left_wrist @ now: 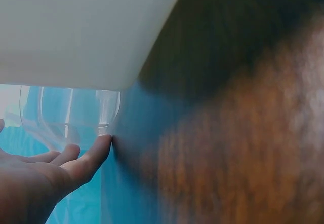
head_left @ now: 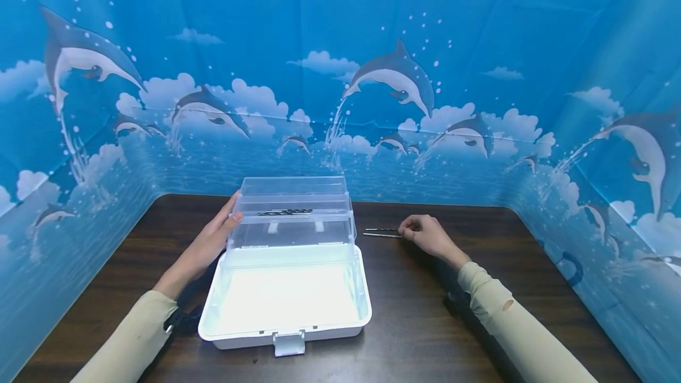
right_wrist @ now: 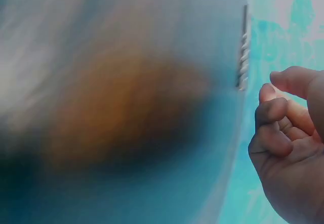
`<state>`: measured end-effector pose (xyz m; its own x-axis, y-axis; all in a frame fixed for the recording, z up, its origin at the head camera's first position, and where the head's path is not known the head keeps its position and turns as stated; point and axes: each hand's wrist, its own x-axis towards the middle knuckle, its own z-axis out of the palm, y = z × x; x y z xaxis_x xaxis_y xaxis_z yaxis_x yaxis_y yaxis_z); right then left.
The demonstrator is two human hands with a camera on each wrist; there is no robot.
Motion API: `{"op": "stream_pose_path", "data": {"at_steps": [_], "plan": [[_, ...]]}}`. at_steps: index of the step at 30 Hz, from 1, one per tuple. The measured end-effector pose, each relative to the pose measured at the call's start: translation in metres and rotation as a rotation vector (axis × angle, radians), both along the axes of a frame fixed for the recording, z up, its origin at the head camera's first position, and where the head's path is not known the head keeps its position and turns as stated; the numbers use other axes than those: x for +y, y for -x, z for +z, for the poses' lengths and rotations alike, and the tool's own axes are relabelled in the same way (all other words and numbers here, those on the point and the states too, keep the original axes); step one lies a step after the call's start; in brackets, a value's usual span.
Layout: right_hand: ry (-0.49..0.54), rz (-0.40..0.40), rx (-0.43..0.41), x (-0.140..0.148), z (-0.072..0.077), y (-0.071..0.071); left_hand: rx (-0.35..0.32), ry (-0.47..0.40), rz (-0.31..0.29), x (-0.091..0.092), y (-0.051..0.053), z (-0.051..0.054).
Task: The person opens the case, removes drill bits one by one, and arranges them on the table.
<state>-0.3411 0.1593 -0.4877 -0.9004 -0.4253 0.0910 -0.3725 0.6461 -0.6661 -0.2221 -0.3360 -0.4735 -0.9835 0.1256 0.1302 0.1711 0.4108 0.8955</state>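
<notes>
A white box stands on the table, its clear lid raised at the back. My left hand grips the lid's left side, thumb in front and fingers behind. In the left wrist view those fingers reach up against the clear plastic. Several dark drill bits lie in a compartment of the lid. Right of the box, two drill bits lie side by side on the table. At their right ends is my right hand, fingers bent. The right wrist view shows a gap between thumb and forefinger, beside a twisted drill bit.
The dark wooden table is bordered at the back and sides by a blue dolphin-print cloth. A white latch hangs from the box's front edge.
</notes>
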Motion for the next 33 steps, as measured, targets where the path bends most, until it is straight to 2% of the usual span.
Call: {"op": "stream_pose_path", "data": {"at_steps": [9, 14, 19, 27, 33], "plan": [[0.027, 0.063, 0.043, -0.035, 0.043, -0.008, -0.007, 0.001, -0.002, -0.001, 0.001, 0.005], [0.046, 0.132, 0.082, -0.065, 0.07, -0.016, -0.008, 0.004, -0.005, -0.002, 0.003, 0.004], [0.074, 0.206, 0.135, -0.098, 0.091, -0.02, -0.019, -0.011, -0.014, -0.003, 0.005, 0.003], [-0.007, 0.363, 0.188, -0.142, 0.11, -0.015, -0.019, -0.004, -0.015, -0.004, 0.012, 0.005], [-0.088, 0.424, 0.199, -0.164, 0.116, -0.008, -0.036, 0.001, -0.007, -0.003, 0.015, 0.008]]}}
